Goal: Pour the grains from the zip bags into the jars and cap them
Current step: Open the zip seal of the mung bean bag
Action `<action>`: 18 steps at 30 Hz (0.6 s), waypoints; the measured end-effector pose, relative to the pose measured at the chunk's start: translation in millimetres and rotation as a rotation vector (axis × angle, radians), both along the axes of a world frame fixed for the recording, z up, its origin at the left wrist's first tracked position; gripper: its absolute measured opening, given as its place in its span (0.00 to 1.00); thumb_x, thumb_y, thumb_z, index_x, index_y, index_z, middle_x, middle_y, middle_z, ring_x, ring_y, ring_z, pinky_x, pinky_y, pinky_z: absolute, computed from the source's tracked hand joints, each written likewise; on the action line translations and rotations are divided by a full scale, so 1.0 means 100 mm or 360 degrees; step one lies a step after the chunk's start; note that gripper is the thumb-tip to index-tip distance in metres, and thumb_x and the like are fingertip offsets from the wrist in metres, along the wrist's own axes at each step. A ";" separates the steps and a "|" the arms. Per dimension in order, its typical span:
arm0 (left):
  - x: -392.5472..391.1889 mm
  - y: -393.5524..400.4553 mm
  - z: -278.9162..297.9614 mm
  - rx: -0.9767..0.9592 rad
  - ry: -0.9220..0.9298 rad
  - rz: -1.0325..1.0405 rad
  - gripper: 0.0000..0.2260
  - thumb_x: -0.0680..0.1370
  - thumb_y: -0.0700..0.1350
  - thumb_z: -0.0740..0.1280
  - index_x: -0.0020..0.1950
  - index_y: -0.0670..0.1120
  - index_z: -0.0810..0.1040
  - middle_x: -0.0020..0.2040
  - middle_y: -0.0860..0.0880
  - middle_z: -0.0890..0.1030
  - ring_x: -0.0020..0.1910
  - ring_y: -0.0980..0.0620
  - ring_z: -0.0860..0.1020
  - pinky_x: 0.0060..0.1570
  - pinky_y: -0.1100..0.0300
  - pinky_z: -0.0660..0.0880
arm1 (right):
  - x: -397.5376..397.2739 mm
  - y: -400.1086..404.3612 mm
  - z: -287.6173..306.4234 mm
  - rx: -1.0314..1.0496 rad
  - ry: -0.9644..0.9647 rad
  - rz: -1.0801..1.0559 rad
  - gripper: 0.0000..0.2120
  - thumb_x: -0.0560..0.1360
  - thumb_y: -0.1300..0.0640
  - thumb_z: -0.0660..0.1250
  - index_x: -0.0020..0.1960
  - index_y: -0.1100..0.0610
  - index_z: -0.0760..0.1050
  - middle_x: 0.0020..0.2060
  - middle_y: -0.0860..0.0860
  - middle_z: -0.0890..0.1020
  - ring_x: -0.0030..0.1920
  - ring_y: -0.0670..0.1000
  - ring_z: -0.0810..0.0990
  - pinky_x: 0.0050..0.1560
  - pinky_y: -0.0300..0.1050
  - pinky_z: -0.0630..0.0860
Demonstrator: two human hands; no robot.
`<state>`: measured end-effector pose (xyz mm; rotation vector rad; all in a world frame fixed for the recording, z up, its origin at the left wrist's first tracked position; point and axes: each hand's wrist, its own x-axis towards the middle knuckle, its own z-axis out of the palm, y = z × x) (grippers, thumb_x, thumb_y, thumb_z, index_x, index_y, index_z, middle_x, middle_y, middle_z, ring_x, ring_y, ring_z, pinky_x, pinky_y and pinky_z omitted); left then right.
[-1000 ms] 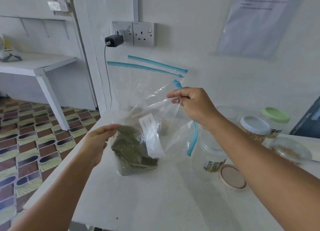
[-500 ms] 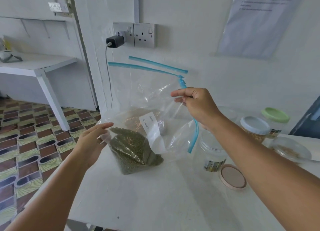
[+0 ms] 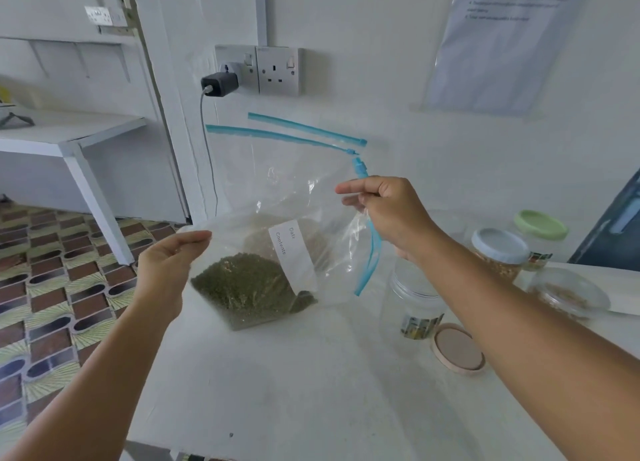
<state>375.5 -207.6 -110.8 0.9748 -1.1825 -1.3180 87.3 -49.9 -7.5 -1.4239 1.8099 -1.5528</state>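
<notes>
So the right hand (image 3: 388, 211) is pinching the zip bag (image 3: 298, 218) by its blue zipper strip (image 3: 369, 249), thumb and fingers curled tight on the plastic near the top corner, and the bag is hanging off that grip above the white table (image 3: 294, 384). The green grains (image 3: 246, 287) are all sitting slumped in the lowest corner, which is hovering just over the tabletop or maybe brushing it, can't tell. The left hand (image 3: 169, 263) is sitting at the bag's left edge with fingers loosely curved, thumb side against the plastic; it's looking more like a steadying touch than a real grip.

The white label (image 3: 292, 252) reading "Date / Contents" is running tilted down the bag's front. Behind it, two more bags are standing against the wall, their blue zip edges (image 3: 304, 128) showing above.

Just right of the hanging bag, an open clear jar (image 3: 415, 304) is waiting, partly behind the right forearm, with its tan lid (image 3: 457, 349) lying flat beside it near the front. Further back right, a blue-lidded jar (image 3: 500, 249) and a green-lidded jar (image 3: 540, 232) are standing capped, close together, and a clear lid (image 3: 568, 294) is lying near them. The table's left edge is dropping off right beside the left wrist, patterned floor tiles (image 3: 52, 287) below.
</notes>
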 end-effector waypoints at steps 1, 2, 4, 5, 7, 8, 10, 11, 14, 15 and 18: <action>0.03 -0.01 -0.02 0.0009 -0.0032 -0.0028 0.08 0.78 0.37 0.75 0.45 0.51 0.88 0.47 0.56 0.87 0.47 0.60 0.81 0.52 0.61 0.71 | 0.01 0.00 -0.03 0.0031 0.0004 0.0014 0.25 0.82 0.72 0.56 0.51 0.49 0.86 0.56 0.47 0.85 0.52 0.42 0.86 0.65 0.41 0.79; 0.05 -0.01 -0.04 0.0010 -0.0048 -0.0045 0.09 0.78 0.37 0.74 0.44 0.51 0.88 0.48 0.55 0.87 0.48 0.59 0.81 0.52 0.60 0.71 | 0.02 0.00 -0.06 0.0039 -0.0003 0.0013 0.25 0.82 0.72 0.56 0.52 0.49 0.86 0.56 0.46 0.85 0.52 0.42 0.86 0.65 0.41 0.79; 0.08 0.00 -0.06 -0.0029 -0.0052 -0.0043 0.10 0.78 0.37 0.73 0.44 0.52 0.89 0.48 0.56 0.87 0.48 0.59 0.80 0.52 0.59 0.71 | 0.01 -0.01 -0.08 0.0008 -0.0019 -0.0012 0.24 0.82 0.72 0.56 0.53 0.51 0.86 0.55 0.46 0.86 0.52 0.43 0.86 0.65 0.40 0.79; 0.08 0.01 -0.05 -0.0041 -0.0044 -0.0063 0.11 0.79 0.37 0.72 0.45 0.52 0.88 0.49 0.56 0.87 0.50 0.59 0.80 0.53 0.59 0.71 | 0.01 -0.02 -0.08 0.0004 -0.0017 -0.0022 0.24 0.82 0.72 0.56 0.53 0.51 0.86 0.55 0.47 0.86 0.52 0.43 0.86 0.65 0.40 0.79; 0.08 0.03 -0.06 -0.0014 -0.0010 -0.0192 0.13 0.81 0.36 0.69 0.47 0.51 0.89 0.55 0.55 0.87 0.57 0.56 0.79 0.59 0.57 0.70 | 0.01 -0.03 -0.06 0.0043 0.0016 -0.0011 0.25 0.82 0.72 0.56 0.52 0.49 0.86 0.55 0.47 0.86 0.52 0.41 0.86 0.65 0.39 0.78; 0.09 0.03 -0.09 0.0008 -0.0012 -0.0276 0.14 0.82 0.35 0.67 0.47 0.51 0.89 0.58 0.54 0.86 0.62 0.54 0.78 0.64 0.55 0.69 | 0.01 -0.03 -0.07 0.0066 0.0034 0.0004 0.25 0.82 0.72 0.55 0.52 0.49 0.86 0.55 0.46 0.86 0.53 0.40 0.85 0.65 0.39 0.77; 0.15 0.06 -0.15 0.0052 -0.0078 -0.0423 0.16 0.83 0.36 0.64 0.50 0.51 0.90 0.62 0.54 0.85 0.69 0.53 0.74 0.74 0.52 0.63 | 0.02 -0.04 -0.08 0.0094 0.0062 0.0024 0.26 0.82 0.72 0.55 0.52 0.48 0.86 0.55 0.46 0.85 0.53 0.39 0.85 0.66 0.38 0.77; 0.17 0.08 -0.20 0.0071 -0.0119 -0.0479 0.17 0.83 0.35 0.63 0.51 0.51 0.90 0.64 0.54 0.84 0.72 0.53 0.72 0.77 0.50 0.59 | 0.02 -0.04 -0.10 0.0101 0.0069 0.0028 0.26 0.82 0.72 0.55 0.52 0.48 0.86 0.56 0.45 0.85 0.53 0.39 0.85 0.66 0.39 0.77; 0.20 0.16 -0.33 0.0178 -0.0138 -0.0602 0.18 0.81 0.32 0.62 0.53 0.48 0.89 0.64 0.52 0.84 0.72 0.51 0.73 0.79 0.48 0.55 | 0.00 -0.06 -0.14 0.0089 0.0048 0.0057 0.27 0.81 0.73 0.56 0.49 0.48 0.87 0.58 0.46 0.84 0.54 0.41 0.85 0.67 0.41 0.77; 0.19 0.19 -0.36 0.0207 -0.0132 -0.0617 0.17 0.81 0.31 0.63 0.54 0.47 0.89 0.64 0.51 0.84 0.70 0.51 0.74 0.79 0.48 0.57 | 0.00 -0.06 -0.15 0.0084 0.0052 0.0067 0.27 0.81 0.73 0.56 0.48 0.49 0.87 0.60 0.47 0.83 0.55 0.40 0.85 0.67 0.41 0.77; 0.10 0.21 -0.41 0.0235 -0.0115 -0.0564 0.14 0.81 0.31 0.65 0.55 0.45 0.88 0.63 0.46 0.85 0.62 0.51 0.80 0.70 0.53 0.70 | 0.01 -0.07 -0.16 0.0125 0.0173 0.0085 0.25 0.82 0.71 0.57 0.47 0.49 0.88 0.63 0.47 0.82 0.55 0.32 0.81 0.69 0.38 0.75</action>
